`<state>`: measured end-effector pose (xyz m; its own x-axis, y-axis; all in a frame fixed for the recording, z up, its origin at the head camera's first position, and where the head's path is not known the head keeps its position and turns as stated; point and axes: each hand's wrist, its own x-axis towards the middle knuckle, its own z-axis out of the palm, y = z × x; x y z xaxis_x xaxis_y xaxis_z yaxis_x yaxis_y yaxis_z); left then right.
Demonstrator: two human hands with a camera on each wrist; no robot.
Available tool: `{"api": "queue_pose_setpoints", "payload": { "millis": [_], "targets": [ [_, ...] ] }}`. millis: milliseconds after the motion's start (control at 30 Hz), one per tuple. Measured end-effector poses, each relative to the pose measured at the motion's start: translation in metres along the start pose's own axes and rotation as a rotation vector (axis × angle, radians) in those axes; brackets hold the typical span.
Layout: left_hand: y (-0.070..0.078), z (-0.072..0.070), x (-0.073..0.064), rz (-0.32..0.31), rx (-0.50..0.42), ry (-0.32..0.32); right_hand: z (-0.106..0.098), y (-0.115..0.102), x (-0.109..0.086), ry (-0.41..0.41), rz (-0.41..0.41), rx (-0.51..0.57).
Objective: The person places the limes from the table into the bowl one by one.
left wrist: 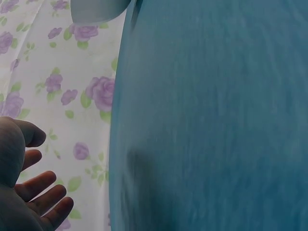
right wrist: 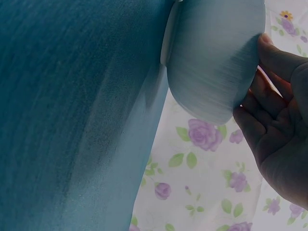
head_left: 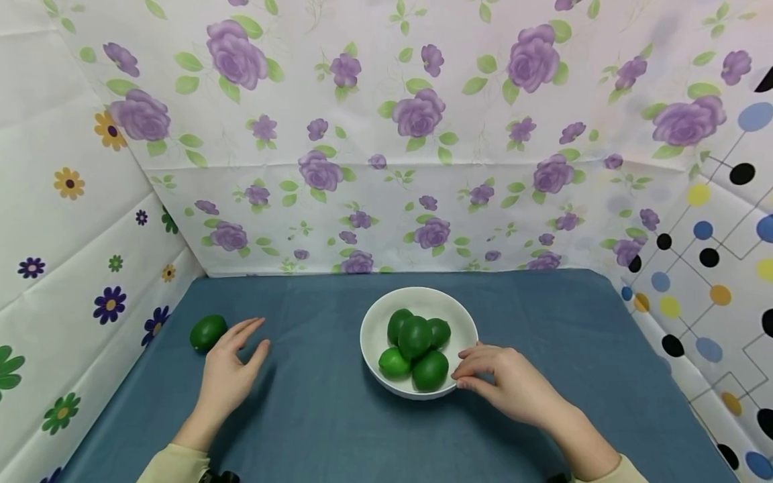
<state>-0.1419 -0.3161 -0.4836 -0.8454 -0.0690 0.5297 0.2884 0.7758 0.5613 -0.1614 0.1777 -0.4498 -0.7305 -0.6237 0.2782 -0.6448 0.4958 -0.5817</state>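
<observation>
Several green limes [head_left: 415, 337] lie heaped in a white bowl [head_left: 368, 322] at the middle of the table; one is brighter than the others. At the bowl's right side my right hand [head_left: 513, 386] holds the rim. In the right wrist view, the thumb and fingers of that hand [right wrist: 284, 120] meet the outer wall and rim of the bowl [right wrist: 211, 62]. A single lime [head_left: 208, 333] lies far left on the table. Just right of it is my left hand [head_left: 226, 376], fingers extended and thumb apart, holding nothing. The left wrist view shows this hand [left wrist: 33, 187] with spread fingers.
A blue cloth covers the table [head_left: 314, 429]. Behind it hangs a white sheet with purple roses [head_left: 423, 168]. Flower-patterned cloth [head_left: 66, 255] borders the left side, and dotted cloth [head_left: 718, 322] borders the right.
</observation>
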Motion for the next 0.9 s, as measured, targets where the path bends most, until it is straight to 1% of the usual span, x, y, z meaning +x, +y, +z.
{"api": "queue_pose_setpoints", "payload": {
  "millis": [100,300,467,600,767,900],
  "targets": [
    [-0.002,-0.006,0.002,-0.01,0.019,-0.006,0.0,0.0,0.0,-0.001,0.001,-0.002],
    [-0.006,-0.019,0.007,-0.049,0.046,-0.019,-0.001,0.0,0.0,0.001,-0.003,-0.006],
    [-0.016,-0.026,0.01,-0.075,0.07,-0.03,-0.001,0.0,0.0,-0.003,-0.004,-0.005],
    [-0.024,-0.03,0.013,-0.101,0.092,-0.071,0.0,0.0,0.0,-0.002,-0.006,-0.002],
    [-0.029,-0.034,0.015,-0.16,0.126,-0.141,0.0,0.001,0.0,-0.004,-0.003,-0.004],
    [-0.034,-0.036,0.016,-0.198,0.15,-0.182,0.0,0.0,0.0,-0.008,-0.003,0.001]
  ]
}}
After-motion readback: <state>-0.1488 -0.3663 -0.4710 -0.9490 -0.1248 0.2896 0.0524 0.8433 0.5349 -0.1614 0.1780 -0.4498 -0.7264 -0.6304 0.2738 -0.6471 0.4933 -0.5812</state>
